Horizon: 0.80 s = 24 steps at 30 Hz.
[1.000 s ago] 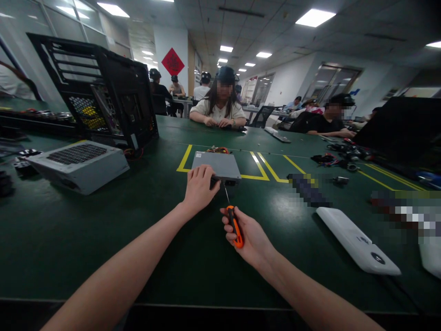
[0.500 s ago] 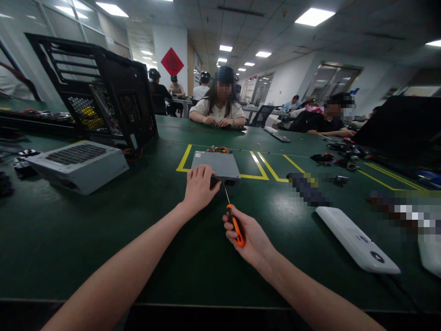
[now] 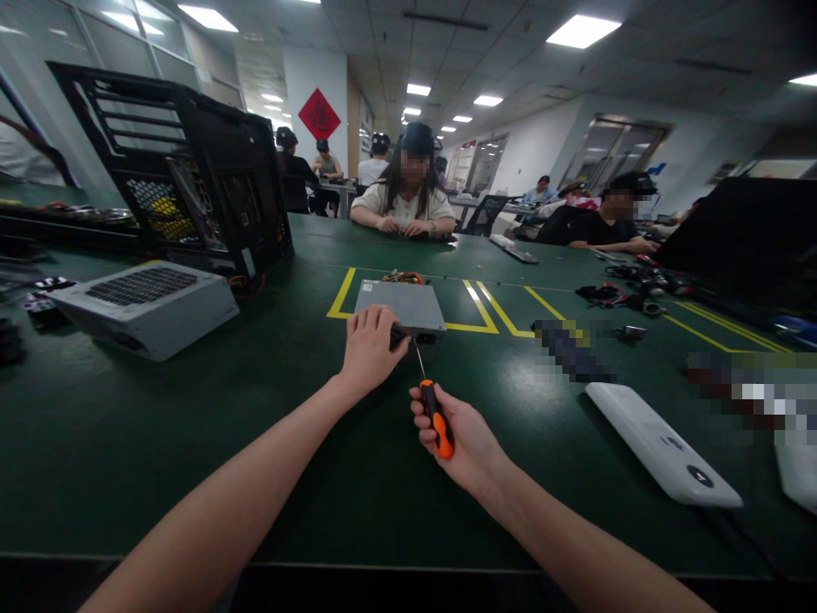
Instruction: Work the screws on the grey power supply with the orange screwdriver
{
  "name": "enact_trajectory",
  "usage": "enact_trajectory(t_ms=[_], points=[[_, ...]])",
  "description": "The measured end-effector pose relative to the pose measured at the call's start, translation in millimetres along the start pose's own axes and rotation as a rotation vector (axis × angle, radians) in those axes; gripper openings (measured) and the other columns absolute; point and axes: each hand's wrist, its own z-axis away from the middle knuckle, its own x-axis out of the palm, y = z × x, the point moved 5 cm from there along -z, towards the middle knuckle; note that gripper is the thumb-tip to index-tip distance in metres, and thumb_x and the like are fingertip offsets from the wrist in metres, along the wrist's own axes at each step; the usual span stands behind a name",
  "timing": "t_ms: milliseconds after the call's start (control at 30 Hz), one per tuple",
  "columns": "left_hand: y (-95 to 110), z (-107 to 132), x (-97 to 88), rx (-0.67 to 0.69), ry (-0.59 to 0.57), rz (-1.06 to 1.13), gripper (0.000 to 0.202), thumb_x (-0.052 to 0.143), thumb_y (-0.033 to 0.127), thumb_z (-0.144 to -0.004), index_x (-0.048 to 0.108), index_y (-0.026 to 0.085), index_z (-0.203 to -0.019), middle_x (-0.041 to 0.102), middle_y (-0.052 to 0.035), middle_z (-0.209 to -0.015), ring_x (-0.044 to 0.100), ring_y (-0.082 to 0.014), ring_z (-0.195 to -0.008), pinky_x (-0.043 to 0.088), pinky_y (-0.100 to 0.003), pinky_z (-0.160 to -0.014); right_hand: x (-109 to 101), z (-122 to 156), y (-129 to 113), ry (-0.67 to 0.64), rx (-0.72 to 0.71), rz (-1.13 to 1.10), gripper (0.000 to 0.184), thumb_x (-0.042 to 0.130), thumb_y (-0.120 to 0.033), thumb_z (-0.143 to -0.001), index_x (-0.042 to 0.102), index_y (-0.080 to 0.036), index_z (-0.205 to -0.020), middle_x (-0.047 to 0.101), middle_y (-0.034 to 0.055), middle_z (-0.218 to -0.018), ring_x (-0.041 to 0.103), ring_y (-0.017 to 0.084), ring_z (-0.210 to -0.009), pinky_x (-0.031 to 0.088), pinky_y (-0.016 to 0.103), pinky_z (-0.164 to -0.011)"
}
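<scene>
A grey metal power supply unit (image 3: pixel 405 300) lies on the green table, its socket side toward me and a bundle of coloured wires (image 3: pixel 403 277) behind it. My left hand (image 3: pixel 372 345) grips its near left corner, fingers over the top and thumb at the front face. In my right hand (image 3: pixel 454 423) is a screwdriver (image 3: pixel 437 417) with an orange and black handle, fingers wrapped round it. The screwdriver's shaft points up and away, its tip at the unit's near face. Whether the tip sits in a screw is too small to tell.
To the left stand a black computer case (image 3: pixel 185 170) and a larger power supply (image 3: pixel 150 306). A white power bank (image 3: pixel 664 443) with a cable lies at the right, near loose cables (image 3: pixel 606 294). Yellow tape (image 3: pixel 476 328) marks the table. A person (image 3: pixel 408 187) sits opposite.
The screwdriver handle has turned slightly in my right hand, and the fingers have shifted a little around it. My left hand and the power supply have stayed in place.
</scene>
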Motion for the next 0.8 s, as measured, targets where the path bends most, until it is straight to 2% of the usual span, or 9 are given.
enact_trajectory(t_ms=[167, 333, 533, 700, 800], points=[[0.4, 0.2, 0.4, -0.004, -0.003, -0.004, 0.024, 0.055, 0.031, -0.075, 0.044, 0.018, -0.092, 0.049, -0.0061, -0.101, 0.045, -0.0224, -0.094, 0.033, -0.037, -0.082, 0.7, 0.3, -1.6, -0.008, -0.038, -0.022, 0.017, 0.05, -0.026, -0.081, 0.055, -0.011, -0.076, 0.052, 0.0024, -0.065, 0.043, 0.004, -0.046, 0.031, 0.011, -0.035], [0.9, 0.2, 0.1, -0.016, 0.007, -0.009, 0.023, 0.056, 0.031, -0.075, 0.044, 0.019, -0.091, 0.049, -0.0061, -0.1, 0.045, -0.0229, -0.095, 0.033, -0.038, -0.083, 0.4, -0.4, -0.3, -0.017, -0.01, -0.003, 0.024, 0.041, -0.027, -0.086, 0.057, -0.009, -0.081, 0.051, 0.0025, -0.062, 0.044, 0.005, -0.046, 0.036, 0.012, -0.037], [0.5, 0.2, 0.3, -0.02, 0.003, 0.001, 0.024, 0.056, 0.03, -0.075, 0.044, 0.019, -0.092, 0.049, -0.0065, -0.102, 0.044, -0.0233, -0.096, 0.033, -0.038, -0.082, 0.7, -0.1, -1.4, -0.022, -0.045, -0.047, 0.014, 0.05, -0.024, -0.081, 0.054, -0.012, -0.075, 0.052, 0.0021, -0.064, 0.044, 0.004, -0.046, 0.032, 0.011, -0.035], [0.5, 0.1, 0.4, -0.02, -0.001, -0.006, 0.025, 0.056, 0.031, -0.074, 0.044, 0.018, -0.092, 0.049, -0.0061, -0.101, 0.044, -0.023, -0.094, 0.033, -0.037, -0.082, 1.8, 1.2, -0.3, -0.018, -0.008, -0.029, 0.024, 0.041, -0.026, -0.086, 0.056, -0.009, -0.082, 0.05, 0.0026, -0.062, 0.044, 0.005, -0.046, 0.036, 0.012, -0.037], [0.7, 0.0, 0.6, -0.021, 0.0, -0.009, 0.025, 0.056, 0.031, -0.075, 0.044, 0.018, -0.092, 0.049, -0.0062, -0.101, 0.044, -0.0231, -0.094, 0.033, -0.037, -0.081, 1.4, 1.2, -0.6, -0.009, -0.015, -0.028, 0.021, 0.044, -0.027, -0.084, 0.056, -0.009, -0.082, 0.05, 0.0026, -0.063, 0.044, 0.005, -0.047, 0.033, 0.011, -0.035]])
